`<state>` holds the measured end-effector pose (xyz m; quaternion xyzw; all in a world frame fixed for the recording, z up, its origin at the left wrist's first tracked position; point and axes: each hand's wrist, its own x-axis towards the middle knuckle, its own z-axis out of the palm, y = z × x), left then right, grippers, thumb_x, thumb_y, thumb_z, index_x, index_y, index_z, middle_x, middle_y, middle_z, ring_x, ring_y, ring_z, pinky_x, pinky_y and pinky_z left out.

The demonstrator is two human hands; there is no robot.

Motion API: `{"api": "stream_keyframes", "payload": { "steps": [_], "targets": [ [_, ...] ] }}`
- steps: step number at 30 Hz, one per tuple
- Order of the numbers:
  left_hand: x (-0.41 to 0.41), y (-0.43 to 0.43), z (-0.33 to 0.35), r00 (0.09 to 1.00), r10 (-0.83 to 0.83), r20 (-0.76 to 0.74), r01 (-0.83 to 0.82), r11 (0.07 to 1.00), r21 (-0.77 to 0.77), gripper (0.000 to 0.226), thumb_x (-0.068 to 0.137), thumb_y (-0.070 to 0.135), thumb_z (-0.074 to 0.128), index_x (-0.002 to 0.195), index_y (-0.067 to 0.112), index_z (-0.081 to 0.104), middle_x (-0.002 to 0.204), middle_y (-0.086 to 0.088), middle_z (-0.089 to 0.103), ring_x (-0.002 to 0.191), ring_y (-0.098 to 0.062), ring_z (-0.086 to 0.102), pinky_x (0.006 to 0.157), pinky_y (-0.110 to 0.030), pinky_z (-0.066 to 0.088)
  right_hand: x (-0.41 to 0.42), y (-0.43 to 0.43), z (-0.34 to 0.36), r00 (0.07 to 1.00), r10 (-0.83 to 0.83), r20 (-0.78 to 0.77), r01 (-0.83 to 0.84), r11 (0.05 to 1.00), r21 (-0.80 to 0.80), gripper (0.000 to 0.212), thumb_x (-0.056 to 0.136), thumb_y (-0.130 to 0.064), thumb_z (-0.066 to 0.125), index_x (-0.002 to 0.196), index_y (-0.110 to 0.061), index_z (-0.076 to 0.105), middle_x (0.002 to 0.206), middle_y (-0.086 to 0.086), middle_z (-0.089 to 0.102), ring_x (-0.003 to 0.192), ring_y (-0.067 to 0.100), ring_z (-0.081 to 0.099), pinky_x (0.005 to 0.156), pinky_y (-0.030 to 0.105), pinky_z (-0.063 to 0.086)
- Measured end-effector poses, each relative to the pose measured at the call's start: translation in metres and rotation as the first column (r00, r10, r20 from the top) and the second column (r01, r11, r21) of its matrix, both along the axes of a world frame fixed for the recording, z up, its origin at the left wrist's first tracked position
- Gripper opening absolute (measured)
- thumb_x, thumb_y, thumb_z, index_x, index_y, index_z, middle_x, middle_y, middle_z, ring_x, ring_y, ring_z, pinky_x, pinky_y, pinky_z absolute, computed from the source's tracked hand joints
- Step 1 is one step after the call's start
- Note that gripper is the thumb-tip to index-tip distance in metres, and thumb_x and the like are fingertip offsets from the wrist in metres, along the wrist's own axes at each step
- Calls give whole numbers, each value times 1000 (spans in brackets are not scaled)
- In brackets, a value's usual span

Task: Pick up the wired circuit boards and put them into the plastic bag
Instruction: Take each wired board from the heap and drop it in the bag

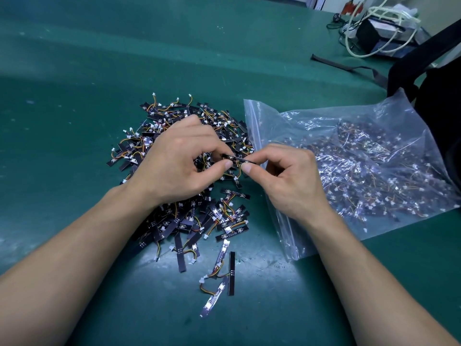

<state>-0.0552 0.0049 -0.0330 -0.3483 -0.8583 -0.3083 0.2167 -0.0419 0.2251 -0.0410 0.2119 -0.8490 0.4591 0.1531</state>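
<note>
1. A heap of wired circuit boards [189, 221] lies on the table [124, 58], left of centre.
2. The plastic bag [361, 156] lies just right of the heap with its mouth edge touching it; more boards lie inside.
3. The left hand [174, 161] is over the heap and the right hand [289, 176] over the bag's mouth; each pinches one end of a single board [239, 159] between them.
4. A few loose boards [230, 270] lie in front of the heap, nearer the person.
5. At the far right, behind the plastic bag, are a fabric bag [439, 101], a strap [349, 67] and a box with cables [381, 33].
</note>
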Motion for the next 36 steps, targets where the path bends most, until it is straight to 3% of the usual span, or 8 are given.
{"api": "stream_keyframes", "payload": {
  "steps": [6,16,21,27,36],
  "targets": [
    [0,1,0,999,38,-23,-38,999,-3,10,90,22,75,88,13,80,80,2,71,70,-24,50,67,-38,44,1,0,0,1000,3,-24,-2,1000,20,6,82,-19,80,87,-19,78,75,-17,65,49,13,48,53,14,37],
    [0,1,-1,999,36,-8,-37,999,-12,9,90,22,75,87,15,79,79,4,69,72,-23,50,70,-39,45,0,0,1,995,-5,-96,10,998,57,4,84,-12,81,86,-13,80,74,-16,64,60,-2,53,61,11,38],
    [-1,0,-1,1000,13,4,-13,1000,-23,12,90,26,75,87,15,79,79,4,70,72,-22,51,71,-37,45,1,0,1,997,1,-81,5,997,76,3,84,-13,80,85,-16,79,74,-19,63,54,6,51,58,13,38],
    [-1,0,-1,998,59,-12,-59,998,-14,14,91,28,75,87,16,81,79,4,71,70,-22,48,68,-35,41,2,-1,1,997,5,-73,-1,998,59,8,82,-15,81,90,-17,79,77,-11,67,49,13,50,53,14,38],
    [-1,-1,-2,998,54,13,-54,998,-15,14,91,30,75,95,18,79,87,5,71,76,-23,50,71,-38,44,0,0,0,996,-10,-93,18,996,87,3,86,-14,79,89,-14,80,76,-14,65,59,6,53,61,17,40]
  ]
}}
